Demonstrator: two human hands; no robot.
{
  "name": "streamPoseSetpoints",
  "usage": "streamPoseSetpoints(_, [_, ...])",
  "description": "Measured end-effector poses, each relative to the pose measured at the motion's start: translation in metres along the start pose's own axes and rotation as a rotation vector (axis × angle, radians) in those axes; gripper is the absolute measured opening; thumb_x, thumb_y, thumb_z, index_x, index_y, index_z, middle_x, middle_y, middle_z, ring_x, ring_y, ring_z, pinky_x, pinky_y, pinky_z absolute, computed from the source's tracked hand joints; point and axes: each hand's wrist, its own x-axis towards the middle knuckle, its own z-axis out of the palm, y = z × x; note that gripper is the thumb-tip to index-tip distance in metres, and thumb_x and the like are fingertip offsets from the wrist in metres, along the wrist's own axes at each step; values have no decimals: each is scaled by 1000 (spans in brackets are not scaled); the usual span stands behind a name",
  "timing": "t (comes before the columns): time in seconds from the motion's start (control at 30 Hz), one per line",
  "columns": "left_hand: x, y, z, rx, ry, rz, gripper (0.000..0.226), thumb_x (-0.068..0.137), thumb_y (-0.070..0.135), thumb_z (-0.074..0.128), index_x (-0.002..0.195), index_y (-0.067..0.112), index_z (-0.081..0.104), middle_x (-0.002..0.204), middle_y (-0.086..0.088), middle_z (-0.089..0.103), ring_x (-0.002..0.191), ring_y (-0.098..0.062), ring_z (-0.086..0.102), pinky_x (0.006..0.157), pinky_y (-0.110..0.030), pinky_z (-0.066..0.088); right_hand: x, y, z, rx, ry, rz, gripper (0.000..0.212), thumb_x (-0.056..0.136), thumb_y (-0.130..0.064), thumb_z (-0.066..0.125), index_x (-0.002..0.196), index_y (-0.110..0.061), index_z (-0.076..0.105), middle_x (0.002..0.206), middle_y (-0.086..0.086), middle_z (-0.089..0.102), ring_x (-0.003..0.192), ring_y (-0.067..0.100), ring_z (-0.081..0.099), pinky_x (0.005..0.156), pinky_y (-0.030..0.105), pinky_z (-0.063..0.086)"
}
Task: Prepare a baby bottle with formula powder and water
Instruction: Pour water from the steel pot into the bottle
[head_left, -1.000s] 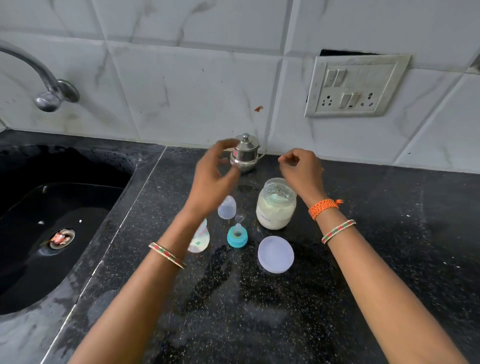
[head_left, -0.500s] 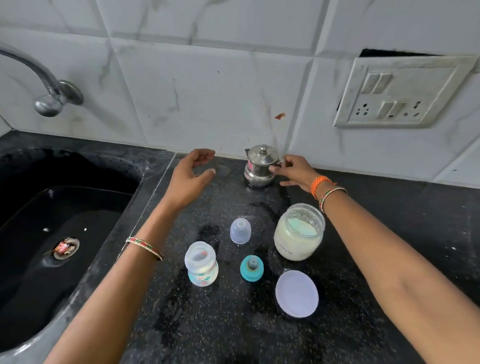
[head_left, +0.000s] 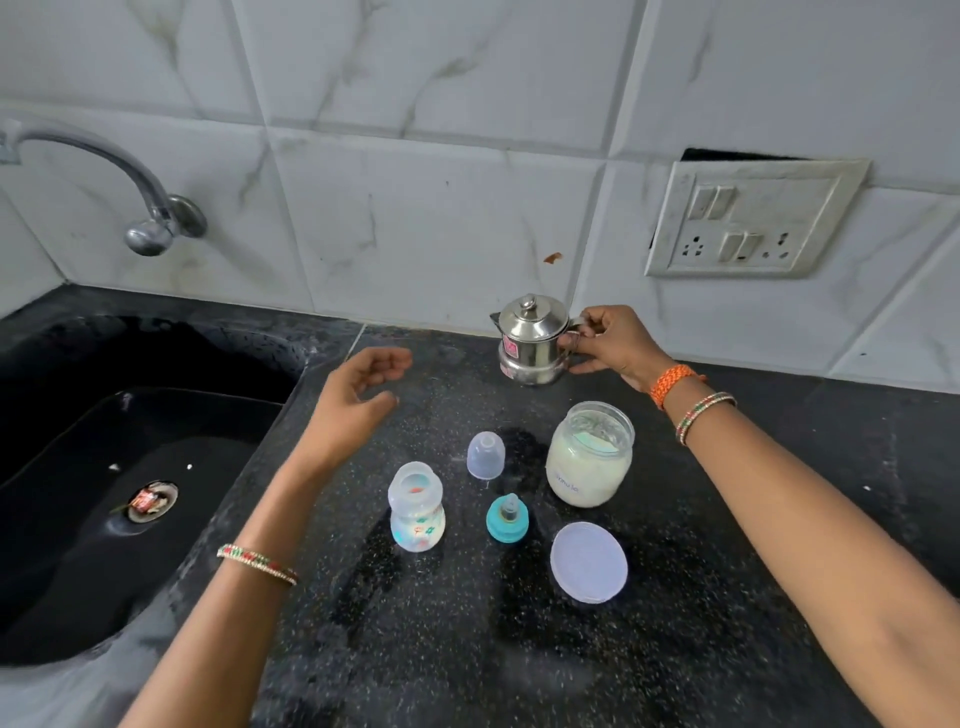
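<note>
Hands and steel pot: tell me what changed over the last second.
The right hand moved from above the powder jar back to the steel pot and closed on its handle. The left hand drew away from the pot, open and empty. Bottle, teal nipple ring, clear cap and jar lid stayed put.

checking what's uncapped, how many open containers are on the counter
2: the baby bottle near the left forearm, and the powder jar right of it, its lid lying in front. The steel pot is lidded.
</note>
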Motion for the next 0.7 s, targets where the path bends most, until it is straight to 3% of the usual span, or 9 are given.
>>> streamPoseSetpoints(0.1, [-34,-9,-7,-43,-51,-84,52,74,-1,58,117,29,53,123,7,60,117,-9,54,90,-20,48,-17,-24,0,59,31,-93,39,81,-2,71,61,-13,39,70,2,63,83,23,69,64,44,61])
streamPoseSetpoints(0.17, [-55,-15,-2,-31,-120,-158,56,80,1,64,127,24,45,130,4,54,119,-4,50,95,-22,46,-29,-37,4,68,36,-138,39,81,-2,70,61,-14,40,63,-8,65,81,17,69,61,40,61])
streamPoseSetpoints(0.2, [-64,-17,2,-25,-150,-200,61,80,8,70,131,23,41,133,4,51,116,3,50,98,-26,44,-35,-42,6,63,33,-156,39,82,-2,70,62,-14,39,60,-10,65,79,13,69,60,39,61])
streamPoseSetpoints(0.27, [-74,-23,10,-5,-200,-253,87,66,45,80,137,24,34,136,7,46,113,10,50,102,-29,38,-45,-47,11,59,27,-173,39,82,-4,71,62,-15,39,62,-9,63,75,11,68,60,38,61])
streamPoseSetpoints(0.33, [-79,-29,17,15,-251,-263,110,50,66,77,139,25,29,138,7,44,123,0,45,105,-30,33,-54,-49,18,51,26,-191,38,81,-6,72,61,-15,41,68,6,58,78,18,65,70,44,59])
streamPoseSetpoints(0.43, [-84,-36,26,-35,-274,-255,100,52,53,78,137,25,32,134,5,48,120,-10,50,96,-23,43,-64,-44,27,54,8,-203,30,80,-7,73,66,-12,47,71,13,53,80,27,59,80,51,54])
streamPoseSetpoints(0.57, [-89,-40,40,-57,-195,-171,72,52,52,81,112,18,58,105,2,66,91,-7,63,82,-23,52,-80,-33,35,50,-35,-184,26,81,-3,69,68,-9,48,50,-10,54,63,9,65,67,34,61])
streamPoseSetpoints(0.7, [-82,-37,46,-35,-61,-115,61,53,54,80,100,17,66,94,0,71,84,-9,65,79,-29,53,-90,-28,34,-8,-75,-180,33,80,-3,70,61,-14,46,55,-5,56,62,8,61,67,31,60])
